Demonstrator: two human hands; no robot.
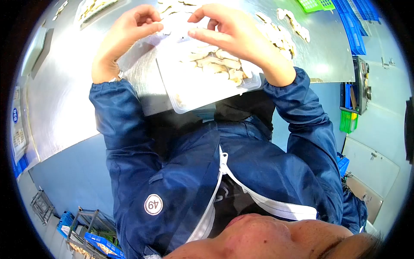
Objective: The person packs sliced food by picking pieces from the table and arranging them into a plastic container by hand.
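Observation:
My left hand [138, 30] is over the metal table, its fingers curled and its thumb drawn in toward them. A small pale thing may be at the fingertips, but glare hides it. Facing it is my right hand [228, 32], thumb and index finger apart, with nothing visible gripped between them. Below the hands a clear plastic tray [189, 101] sits tilted at the table's near edge. It holds pale, brown-edged slices [215, 64] that look like sliced mushrooms. More such slices [280, 39] lie loose on the table beside my right hand.
The shiny metal table [64, 99] carries another tray of slices [92, 11] at the far left and a white container [34, 49] at its left side. A green basket [315, 4] and blue crates [351, 30] are at the far right. A rack [88, 224] stands lower left.

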